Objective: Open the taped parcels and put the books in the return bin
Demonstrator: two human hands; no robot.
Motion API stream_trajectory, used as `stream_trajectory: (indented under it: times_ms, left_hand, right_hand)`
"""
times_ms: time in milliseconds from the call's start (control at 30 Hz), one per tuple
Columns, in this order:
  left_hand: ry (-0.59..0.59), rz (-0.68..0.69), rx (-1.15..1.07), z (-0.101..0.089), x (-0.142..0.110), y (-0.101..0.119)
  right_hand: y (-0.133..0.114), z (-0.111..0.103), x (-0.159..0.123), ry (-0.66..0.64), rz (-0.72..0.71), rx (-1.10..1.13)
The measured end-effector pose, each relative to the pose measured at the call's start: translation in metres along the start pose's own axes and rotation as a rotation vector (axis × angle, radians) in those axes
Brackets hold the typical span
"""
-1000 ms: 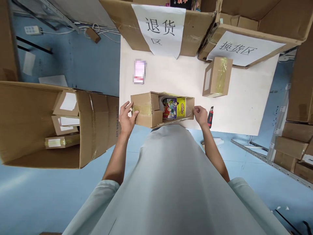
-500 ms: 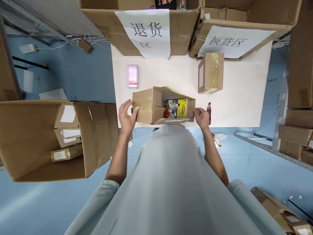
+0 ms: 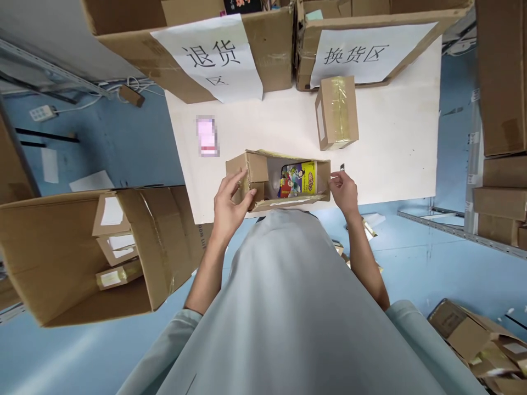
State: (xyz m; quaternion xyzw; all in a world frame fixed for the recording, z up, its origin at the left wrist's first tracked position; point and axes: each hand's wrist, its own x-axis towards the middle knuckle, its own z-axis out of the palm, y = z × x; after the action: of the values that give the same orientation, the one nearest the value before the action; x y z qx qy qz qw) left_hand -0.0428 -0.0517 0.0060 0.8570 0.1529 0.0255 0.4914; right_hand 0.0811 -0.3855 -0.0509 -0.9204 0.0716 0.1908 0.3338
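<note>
An opened cardboard box (image 3: 255, 170) lies on its side at the near edge of the white table (image 3: 391, 142). Inside it shows a colourful purple-and-yellow packet (image 3: 297, 179). My left hand (image 3: 230, 203) grips the box's left end, fingers curled over its flap. My right hand (image 3: 343, 189) pinches the box's right edge. A red-and-black utility knife (image 3: 342, 166) is almost hidden behind my right hand.
A sealed taped box (image 3: 336, 112) stands on the table beyond. Two large cartons with paper signs (image 3: 209, 60) (image 3: 358, 55) line the far edge. A big carton (image 3: 82, 258) holding small parcels stands on the left floor; stacked boxes (image 3: 500, 99) fill shelves on the right.
My left hand slid right along the box, closer to the opening. The box tilted up slightly, and the view swung so the table shifted left.
</note>
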Motion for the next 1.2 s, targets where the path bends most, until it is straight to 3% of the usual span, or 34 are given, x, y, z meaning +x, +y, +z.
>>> stream_trajectory:
  times_ms: [133,233,333,667,1033,1200]
  left_hand:
    - [0.008,-0.018,0.003,-0.001,-0.007,-0.002]
    - [-0.003,-0.016,0.033,-0.002,-0.013,-0.002]
    - [-0.008,0.001,0.070,0.001,-0.017,0.001]
    - [0.021,0.019,0.103,0.016,-0.026,0.009]
    - [0.062,0.030,0.135,0.026,-0.031,0.011]
    - [0.134,0.006,0.086,0.031,-0.033,0.002]
  right_hand:
    - [-0.008,-0.001,-0.015,0.066,-0.081,-0.079]
    - [-0.015,0.004,-0.023,-0.060,-0.093,-0.110]
    - [-0.016,0.015,-0.020,-0.161,-0.038,-0.201]
    - [-0.006,0.036,0.009,-0.211,0.188,-0.274]
    - [-0.034,0.021,-0.005,-0.212,0.102,-0.310]
    - [-0.059,-0.015,-0.035,-0.069,-0.048,-0.226]
